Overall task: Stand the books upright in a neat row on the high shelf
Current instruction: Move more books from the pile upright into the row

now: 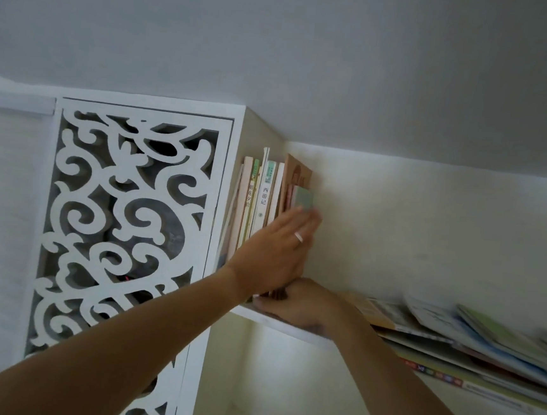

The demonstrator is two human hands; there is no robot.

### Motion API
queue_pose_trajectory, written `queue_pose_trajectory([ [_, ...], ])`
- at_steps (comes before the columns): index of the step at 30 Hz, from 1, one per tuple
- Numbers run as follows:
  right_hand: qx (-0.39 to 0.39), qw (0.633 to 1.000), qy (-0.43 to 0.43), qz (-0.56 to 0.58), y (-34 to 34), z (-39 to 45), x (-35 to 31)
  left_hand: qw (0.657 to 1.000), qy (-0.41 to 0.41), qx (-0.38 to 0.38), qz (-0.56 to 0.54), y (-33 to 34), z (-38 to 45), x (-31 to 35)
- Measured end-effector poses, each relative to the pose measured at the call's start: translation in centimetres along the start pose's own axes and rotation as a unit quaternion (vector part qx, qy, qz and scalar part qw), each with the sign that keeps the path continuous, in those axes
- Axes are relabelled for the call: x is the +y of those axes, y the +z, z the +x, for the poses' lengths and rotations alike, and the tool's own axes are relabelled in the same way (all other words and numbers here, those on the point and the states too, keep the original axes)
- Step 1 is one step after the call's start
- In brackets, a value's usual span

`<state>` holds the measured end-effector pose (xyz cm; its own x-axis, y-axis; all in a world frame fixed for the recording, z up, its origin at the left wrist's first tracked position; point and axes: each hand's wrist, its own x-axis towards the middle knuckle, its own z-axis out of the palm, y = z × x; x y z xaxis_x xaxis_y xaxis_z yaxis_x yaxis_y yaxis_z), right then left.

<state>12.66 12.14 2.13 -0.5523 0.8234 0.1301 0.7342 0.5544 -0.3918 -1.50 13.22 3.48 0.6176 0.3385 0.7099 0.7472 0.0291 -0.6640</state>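
Several books stand upright at the left end of the high white shelf, against the cabinet side. The rightmost ones are a tall brown book and a shorter pale green one. My left hand lies flat with straight fingers against the right side of this row and wears a ring. My right hand is at the foot of the row on the shelf board. Its fingers curl around the bottom edges of the rightmost thin books, and the fingertips are partly hidden.
A slanting pile of books and magazines lies flat on the right part of the shelf and overhangs its front edge. A white carved scroll panel stands at the left. The cream wall backs the shelf, just under the ceiling.
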Motion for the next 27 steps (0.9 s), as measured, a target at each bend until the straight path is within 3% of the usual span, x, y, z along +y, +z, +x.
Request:
queue_pose_trajectory([
  [2,0.04,0.998,-0.005,-0.052,0.3,0.4,0.1,0.994,0.04,-0.081,0.066,0.5,-0.9,0.3],
  [5,0.126,0.984,0.008,-0.124,1.4,0.6,0.1,0.99,-0.006,-0.116,0.075,0.3,-0.3,0.9],
  [11,0.124,0.968,0.003,-0.217,-3.4,-4.8,0.3,0.986,-0.055,-0.123,0.102,-0.4,0.8,2.0],
  [14,0.08,0.958,0.084,-0.264,-8.5,-7.7,2.3,0.985,-0.076,-0.123,0.09,-0.8,1.0,2.3],
  [16,0.002,0.944,0.174,-0.282,-11.0,-9.3,4.1,0.984,-0.098,-0.129,0.07,-1.1,1.4,2.6],
  [18,-0.087,0.925,0.207,-0.305,-12.2,-10.6,5.7,0.983,-0.117,-0.135,0.05,-1.0,1.8,3.0],
  [20,-0.09,0.939,0.186,-0.277,-12.5,-11.6,6.9,0.98,-0.135,-0.143,0.038,-1.0,2.1,3.5],
  [23,-0.018,0.964,0.115,-0.237,-12.5,-12.5,8.2,0.973,-0.153,-0.161,0.058,-1.1,2.4,4.4],
  [27,0.072,0.949,0.057,-0.301,-11.6,-12.2,8.7,0.97,-0.168,-0.167,0.06,-1.0,2.4,4.7],
])
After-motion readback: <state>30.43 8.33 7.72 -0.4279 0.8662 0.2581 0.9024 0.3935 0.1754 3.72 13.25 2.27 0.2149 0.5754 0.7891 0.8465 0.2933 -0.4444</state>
